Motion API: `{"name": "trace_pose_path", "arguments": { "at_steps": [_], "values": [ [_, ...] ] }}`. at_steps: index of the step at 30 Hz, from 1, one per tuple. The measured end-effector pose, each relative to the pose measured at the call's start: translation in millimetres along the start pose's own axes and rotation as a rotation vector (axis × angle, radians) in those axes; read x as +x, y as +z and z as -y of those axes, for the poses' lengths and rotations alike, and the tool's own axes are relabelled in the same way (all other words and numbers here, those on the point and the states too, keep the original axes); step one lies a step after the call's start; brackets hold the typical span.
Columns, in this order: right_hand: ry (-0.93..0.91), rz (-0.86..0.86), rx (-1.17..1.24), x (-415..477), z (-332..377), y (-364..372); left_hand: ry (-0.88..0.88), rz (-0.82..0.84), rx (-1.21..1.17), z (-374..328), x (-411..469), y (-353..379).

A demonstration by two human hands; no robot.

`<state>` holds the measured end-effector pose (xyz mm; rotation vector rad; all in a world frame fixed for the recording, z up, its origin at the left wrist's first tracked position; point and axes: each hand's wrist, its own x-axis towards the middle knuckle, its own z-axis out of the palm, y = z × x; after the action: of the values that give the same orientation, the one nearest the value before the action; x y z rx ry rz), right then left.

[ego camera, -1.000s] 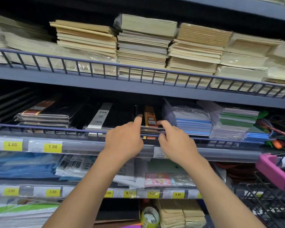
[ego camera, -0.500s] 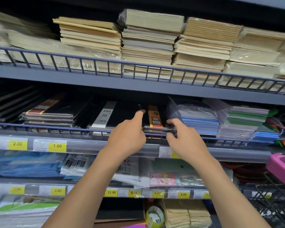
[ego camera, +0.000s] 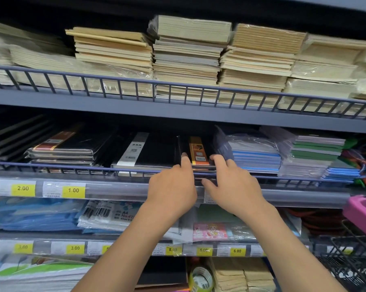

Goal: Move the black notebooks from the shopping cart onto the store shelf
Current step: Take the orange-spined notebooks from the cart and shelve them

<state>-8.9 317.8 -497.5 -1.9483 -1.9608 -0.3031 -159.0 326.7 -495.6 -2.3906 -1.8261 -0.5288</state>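
A black notebook with an orange band point(ego camera: 195, 149) lies on the middle store shelf point(ego camera: 72, 165), its front edge at the wire rail. My left hand point(ego camera: 171, 190) is at its left front corner, index finger stretched onto the cover and the other fingers curled. On the right front corner sits my right hand point(ego camera: 232, 186), fingers on top and thumb under the rail, pinching the edge. More black notebooks lie to the left: one with a white "25K" band point(ego camera: 156, 151) and a wrapped stack point(ego camera: 72, 148). The shopping cart point(ego camera: 359, 260) shows at the lower right; its inside is hidden.
Wrapped blue notebooks point(ego camera: 255, 157) press against the right side of the black notebook, with green ones point(ego camera: 317, 148) beyond. The shelf above holds beige notebook stacks point(ego camera: 188, 55). The cart's pink handle point(ego camera: 359, 211) juts in at the right. Price tags line the shelf edges.
Both hands have stayed at the notebook's front edge. My right hand slid a little to the right along it, and my view shifted slightly left and down.
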Motion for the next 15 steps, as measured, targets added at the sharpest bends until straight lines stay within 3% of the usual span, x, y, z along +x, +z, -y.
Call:
{"name": "trace_pose_path", "arguments": {
  "at_steps": [10, 15],
  "values": [
    [-0.059, 0.045, -0.049, 11, -11, -6, -0.060, -0.015, 0.068, -1, 10, -3],
    [-0.062, 0.094, 0.045, 18, -23, -10, -0.023, -0.022, -0.040, 8, 18, -2]
  ]
}}
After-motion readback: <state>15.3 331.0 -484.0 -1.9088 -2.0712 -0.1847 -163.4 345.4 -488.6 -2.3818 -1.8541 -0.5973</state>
